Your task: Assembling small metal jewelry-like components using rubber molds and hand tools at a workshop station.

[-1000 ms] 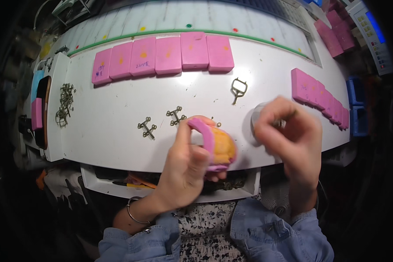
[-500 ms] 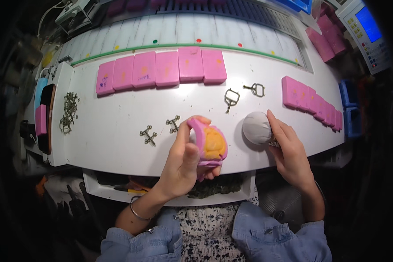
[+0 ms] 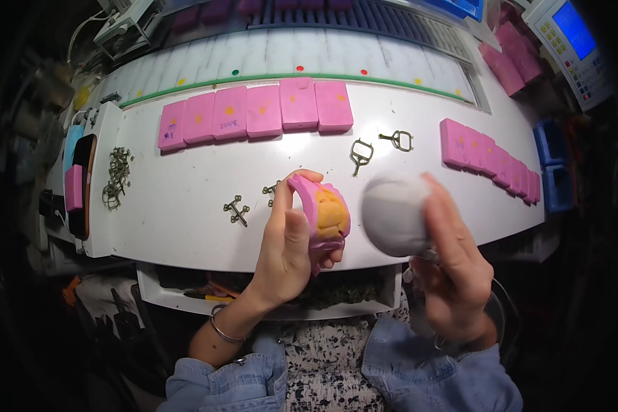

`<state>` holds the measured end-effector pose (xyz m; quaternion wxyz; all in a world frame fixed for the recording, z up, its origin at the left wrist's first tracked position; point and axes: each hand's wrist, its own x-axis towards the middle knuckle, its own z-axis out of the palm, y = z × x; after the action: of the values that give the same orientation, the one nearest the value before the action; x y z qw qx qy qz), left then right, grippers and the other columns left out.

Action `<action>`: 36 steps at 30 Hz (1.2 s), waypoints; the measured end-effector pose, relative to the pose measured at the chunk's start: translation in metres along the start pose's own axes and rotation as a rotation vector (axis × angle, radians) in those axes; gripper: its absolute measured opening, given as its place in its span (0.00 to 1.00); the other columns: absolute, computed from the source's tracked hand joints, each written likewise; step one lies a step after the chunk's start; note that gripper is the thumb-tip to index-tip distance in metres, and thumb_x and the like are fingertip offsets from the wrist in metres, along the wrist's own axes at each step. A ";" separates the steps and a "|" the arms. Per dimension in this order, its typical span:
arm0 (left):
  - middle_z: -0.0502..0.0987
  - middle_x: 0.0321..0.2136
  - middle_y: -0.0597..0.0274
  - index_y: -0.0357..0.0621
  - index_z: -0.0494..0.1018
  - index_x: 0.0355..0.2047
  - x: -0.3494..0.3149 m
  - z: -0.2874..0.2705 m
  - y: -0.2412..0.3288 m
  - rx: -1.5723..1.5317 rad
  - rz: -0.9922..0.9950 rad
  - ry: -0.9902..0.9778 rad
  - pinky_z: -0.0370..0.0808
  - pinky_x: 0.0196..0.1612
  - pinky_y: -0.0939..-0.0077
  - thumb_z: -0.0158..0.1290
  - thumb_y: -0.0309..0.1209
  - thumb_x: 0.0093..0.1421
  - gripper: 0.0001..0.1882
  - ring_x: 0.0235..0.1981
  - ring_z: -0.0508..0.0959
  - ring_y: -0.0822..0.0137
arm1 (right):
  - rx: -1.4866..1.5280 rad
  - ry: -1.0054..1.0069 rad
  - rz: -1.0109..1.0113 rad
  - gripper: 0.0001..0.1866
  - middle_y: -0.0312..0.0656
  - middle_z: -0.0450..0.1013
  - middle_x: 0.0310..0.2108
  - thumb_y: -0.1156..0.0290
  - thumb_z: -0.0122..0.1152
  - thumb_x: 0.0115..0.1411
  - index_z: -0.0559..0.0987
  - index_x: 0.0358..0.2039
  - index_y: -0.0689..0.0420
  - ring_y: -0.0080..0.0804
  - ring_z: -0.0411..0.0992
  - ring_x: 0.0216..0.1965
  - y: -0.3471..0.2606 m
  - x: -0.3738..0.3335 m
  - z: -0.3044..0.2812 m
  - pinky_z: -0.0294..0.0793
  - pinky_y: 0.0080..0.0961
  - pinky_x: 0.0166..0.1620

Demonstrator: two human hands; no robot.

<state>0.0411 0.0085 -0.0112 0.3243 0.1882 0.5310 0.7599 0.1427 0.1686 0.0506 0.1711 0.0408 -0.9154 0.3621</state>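
Observation:
My left hand (image 3: 286,250) is closed around a bent pink rubber mould (image 3: 314,206) with an orange-yellow inset facing right. My right hand (image 3: 456,264) grips a round grey-white ball (image 3: 395,214) that looks wrapped in cloth; motion blurs both. The ball is to the right of the mould, apart from it, and above the table. Behind my left fingers a small dark metal casting (image 3: 272,192) is partly hidden, with a second branched metal casting (image 3: 237,211) to its left. Farther back lie two metal pieces with squarish loops, one upright (image 3: 361,155) and one sideways (image 3: 398,141).
A row of pink blocks (image 3: 264,110) stands along the back of the white table (image 3: 178,226); another pink row (image 3: 484,154) runs down the right. At left are a pile of small metal pieces (image 3: 117,178) and a phone (image 3: 82,185). An open drawer (image 3: 268,314) juts out below the front edge.
My right hand has lifted the grey-white ball off the table area, toward me and slightly left. My left hand keeps hold of the mould, with only a slight shift.

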 end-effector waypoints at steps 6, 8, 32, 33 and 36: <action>0.68 0.29 0.60 0.44 0.52 0.51 0.004 0.013 0.006 0.192 0.094 0.143 0.68 0.21 0.87 0.25 0.54 0.63 0.28 0.22 0.70 0.79 | -0.022 -0.042 -0.004 0.34 0.63 0.62 0.51 0.89 0.50 0.34 0.72 0.49 0.63 0.43 0.71 0.35 -0.005 -0.002 0.004 0.71 0.27 0.40; 0.68 0.29 0.60 0.44 0.52 0.51 0.005 0.011 0.009 0.015 -0.062 0.069 0.67 0.19 0.86 0.24 0.49 0.66 0.24 0.22 0.70 0.79 | -0.023 0.036 -0.008 0.33 0.65 0.62 0.51 0.88 0.50 0.35 0.72 0.49 0.63 0.45 0.71 0.37 -0.001 -0.007 0.009 0.71 0.27 0.40; 0.69 0.25 0.54 0.37 0.50 0.54 0.009 0.015 0.014 0.172 -0.025 -0.096 0.66 0.17 0.82 0.24 0.44 0.66 0.25 0.15 0.69 0.70 | 0.276 -0.155 0.123 0.35 0.55 0.63 0.54 0.91 0.48 0.47 0.62 0.58 0.60 0.31 0.70 0.34 0.003 0.012 -0.010 0.68 0.18 0.42; 0.69 0.23 0.57 0.39 0.50 0.54 0.004 0.019 0.012 0.123 -0.030 -0.064 0.66 0.18 0.83 0.25 0.45 0.66 0.25 0.16 0.69 0.73 | 0.496 -0.227 0.317 0.34 0.50 0.64 0.53 0.89 0.48 0.50 0.60 0.59 0.60 0.26 0.69 0.37 0.008 0.013 -0.016 0.68 0.17 0.43; 0.71 0.23 0.55 0.38 0.53 0.52 0.005 0.017 0.006 0.051 -0.025 -0.073 0.69 0.19 0.82 0.24 0.46 0.67 0.25 0.16 0.71 0.73 | 0.953 -0.202 0.584 0.33 0.41 0.67 0.48 0.84 0.52 0.54 0.55 0.61 0.60 0.18 0.66 0.42 0.022 0.019 -0.021 0.66 0.15 0.45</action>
<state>0.0464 0.0223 0.0000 0.3481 0.2173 0.5405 0.7345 0.1262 0.1993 0.0572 -0.0621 -0.1071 -0.6358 0.7618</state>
